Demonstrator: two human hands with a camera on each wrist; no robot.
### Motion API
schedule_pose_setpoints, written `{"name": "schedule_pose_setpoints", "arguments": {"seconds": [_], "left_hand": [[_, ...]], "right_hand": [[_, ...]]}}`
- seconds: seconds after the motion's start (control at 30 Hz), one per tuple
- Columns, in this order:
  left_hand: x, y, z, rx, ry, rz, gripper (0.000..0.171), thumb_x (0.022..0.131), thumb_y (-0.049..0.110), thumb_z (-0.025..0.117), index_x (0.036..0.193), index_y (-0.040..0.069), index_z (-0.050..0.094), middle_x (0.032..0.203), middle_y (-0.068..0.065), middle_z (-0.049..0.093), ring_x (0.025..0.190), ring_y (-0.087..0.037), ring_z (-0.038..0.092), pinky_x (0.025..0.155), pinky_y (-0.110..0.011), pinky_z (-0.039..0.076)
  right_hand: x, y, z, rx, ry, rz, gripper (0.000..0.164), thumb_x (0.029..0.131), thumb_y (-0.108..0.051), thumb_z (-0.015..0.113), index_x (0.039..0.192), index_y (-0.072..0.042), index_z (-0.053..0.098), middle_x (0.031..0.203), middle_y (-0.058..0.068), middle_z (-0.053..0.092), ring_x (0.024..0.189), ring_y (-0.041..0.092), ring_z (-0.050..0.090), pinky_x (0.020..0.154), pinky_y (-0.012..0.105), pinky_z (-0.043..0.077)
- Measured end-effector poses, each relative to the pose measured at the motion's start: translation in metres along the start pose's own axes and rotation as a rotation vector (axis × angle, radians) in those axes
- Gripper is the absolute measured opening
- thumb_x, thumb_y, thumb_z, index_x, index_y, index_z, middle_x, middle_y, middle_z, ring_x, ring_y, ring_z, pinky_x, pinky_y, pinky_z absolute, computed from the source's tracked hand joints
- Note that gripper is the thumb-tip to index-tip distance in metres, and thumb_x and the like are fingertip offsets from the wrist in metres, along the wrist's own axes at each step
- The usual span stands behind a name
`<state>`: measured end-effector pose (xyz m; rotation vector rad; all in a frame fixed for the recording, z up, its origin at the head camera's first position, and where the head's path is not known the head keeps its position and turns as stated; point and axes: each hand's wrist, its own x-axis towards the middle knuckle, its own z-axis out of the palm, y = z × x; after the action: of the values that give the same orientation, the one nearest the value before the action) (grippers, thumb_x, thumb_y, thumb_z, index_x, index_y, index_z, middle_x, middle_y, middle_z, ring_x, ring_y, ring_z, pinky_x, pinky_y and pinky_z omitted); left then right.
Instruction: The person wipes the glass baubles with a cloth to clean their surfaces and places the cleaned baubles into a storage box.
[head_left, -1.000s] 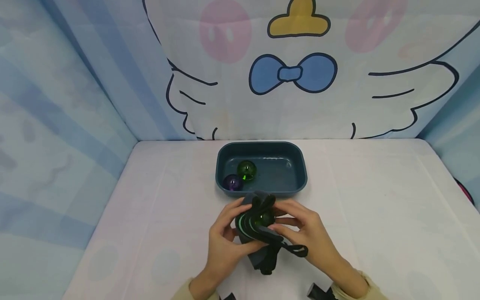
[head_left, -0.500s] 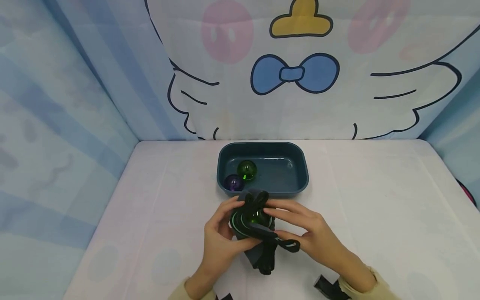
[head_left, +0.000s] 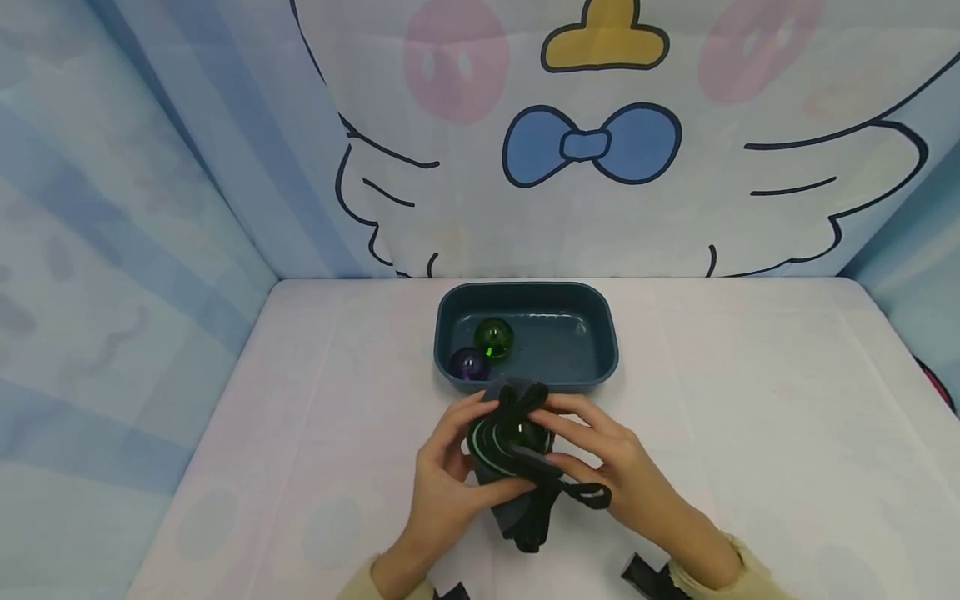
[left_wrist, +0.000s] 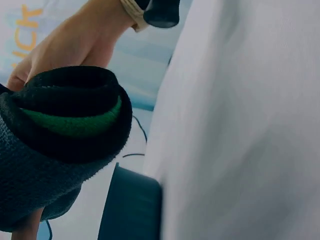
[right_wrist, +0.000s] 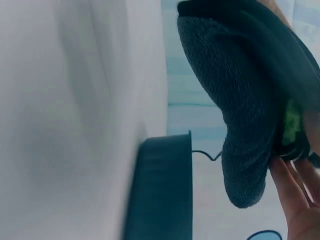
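Note:
A dark grey fuzzy cloth piece (head_left: 517, 517) with black edging, green stripes and a black loop stands over the table in front of me. My left hand (head_left: 446, 479) grips it from the left, thumb across the near side. In its opening sits a shiny green ball (head_left: 528, 435), partly covered by the black folds. My right hand (head_left: 607, 454) holds the ball from the right, fingers at the far edge and thumb on the near side. The left wrist view shows the rolled black edge (left_wrist: 70, 92) with green inside. In the right wrist view, fingers (right_wrist: 292, 192) reach under the cloth.
Just beyond the hands stands a dark teal plastic tub (head_left: 577, 385). A green ball (head_left: 493, 338) and a purple ball (head_left: 468, 364) lie at its left end. The white-covered table (head_left: 750, 400) is bounded by printed cloth walls behind and at both sides.
The right fingers have shifted on the ball and cloth, spreading over its far side. The cloth piece moved slightly left, then back right. The balls in the tub have not moved.

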<state>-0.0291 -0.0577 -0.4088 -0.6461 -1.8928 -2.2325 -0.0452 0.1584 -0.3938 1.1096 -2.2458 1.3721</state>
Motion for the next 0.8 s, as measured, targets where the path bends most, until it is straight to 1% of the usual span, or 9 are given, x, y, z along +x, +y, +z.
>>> {"name": "schedule_pose_setpoints", "arguments": {"seconds": [0.13,0.2,0.3,0.37,0.43,0.53,0.67,0.73,0.8], "left_hand": [[0.001,-0.001,0.002,0.043,-0.002,0.038,0.073,0.068,-0.011,0.085,0.133,0.0,0.055,0.138,-0.019,0.05,0.127,-0.025,0.053,0.093,-0.039,0.056],[0.001,-0.001,0.003,0.046,0.009,0.035,0.072,0.067,-0.011,0.085,0.132,0.0,0.056,0.138,-0.018,0.05,0.127,-0.024,0.053,0.094,-0.038,0.056],[0.002,-0.001,0.004,0.022,0.021,0.018,0.071,0.067,-0.013,0.084,0.131,-0.001,0.056,0.138,-0.017,0.05,0.127,-0.024,0.054,0.094,-0.036,0.056],[0.003,-0.001,0.004,0.002,0.026,0.005,0.07,0.066,-0.015,0.083,0.13,-0.002,0.057,0.138,-0.016,0.05,0.126,-0.024,0.054,0.095,-0.036,0.056],[0.003,-0.001,0.006,-0.017,0.024,0.004,0.069,0.065,-0.015,0.083,0.128,-0.004,0.057,0.137,-0.017,0.05,0.126,-0.024,0.054,0.094,-0.037,0.056],[0.003,0.0,0.009,-0.031,0.02,0.006,0.07,0.064,-0.015,0.084,0.128,-0.003,0.058,0.137,-0.018,0.051,0.127,-0.025,0.054,0.094,-0.039,0.055],[0.003,0.001,0.014,-0.048,0.006,-0.001,0.07,0.064,-0.015,0.084,0.128,-0.003,0.057,0.136,-0.019,0.052,0.126,-0.026,0.054,0.095,-0.041,0.055],[0.003,0.001,0.016,-0.054,0.001,-0.017,0.07,0.065,-0.014,0.084,0.128,-0.003,0.057,0.136,-0.019,0.051,0.127,-0.026,0.053,0.097,-0.041,0.053],[0.004,0.002,0.017,-0.056,-0.008,-0.04,0.07,0.065,-0.012,0.085,0.129,-0.002,0.057,0.137,-0.018,0.051,0.127,-0.026,0.053,0.099,-0.04,0.052]], "right_hand": [[-0.001,-0.004,0.003,-0.019,0.046,0.032,0.045,0.098,-0.026,0.059,0.135,0.0,0.057,0.126,0.015,0.059,0.111,0.017,0.064,0.093,0.018,0.053],[0.0,-0.006,0.002,-0.019,0.053,0.058,0.044,0.097,-0.023,0.063,0.134,-0.001,0.057,0.125,0.013,0.061,0.108,0.016,0.065,0.09,0.018,0.055],[0.002,-0.008,-0.002,-0.01,0.053,0.054,0.044,0.093,-0.017,0.069,0.133,-0.001,0.058,0.125,0.012,0.062,0.109,0.017,0.065,0.09,0.02,0.056],[0.002,-0.007,-0.007,-0.009,0.041,0.043,0.044,0.092,-0.018,0.07,0.132,-0.001,0.06,0.126,0.012,0.062,0.114,0.016,0.063,0.094,0.02,0.054],[0.002,-0.006,-0.013,-0.013,0.016,0.017,0.045,0.094,-0.025,0.068,0.132,-0.001,0.061,0.128,0.012,0.062,0.12,0.014,0.059,0.098,0.019,0.051],[0.001,-0.002,-0.021,-0.034,-0.013,-0.063,0.046,0.095,-0.031,0.064,0.13,0.0,0.062,0.13,0.013,0.06,0.126,0.013,0.055,0.104,0.019,0.046],[0.0,0.003,-0.027,-0.065,-0.025,-0.211,0.04,0.098,-0.026,0.061,0.128,0.0,0.063,0.132,0.014,0.059,0.128,0.018,0.052,0.107,0.021,0.044],[0.0,0.004,-0.027,-0.064,-0.031,-0.245,0.037,0.099,-0.023,0.06,0.128,-0.001,0.064,0.132,0.014,0.059,0.129,0.02,0.051,0.107,0.021,0.045],[-0.001,0.005,-0.027,-0.057,-0.033,-0.249,0.035,0.099,-0.022,0.06,0.128,-0.002,0.065,0.132,0.015,0.059,0.128,0.019,0.052,0.105,0.02,0.046]]}}
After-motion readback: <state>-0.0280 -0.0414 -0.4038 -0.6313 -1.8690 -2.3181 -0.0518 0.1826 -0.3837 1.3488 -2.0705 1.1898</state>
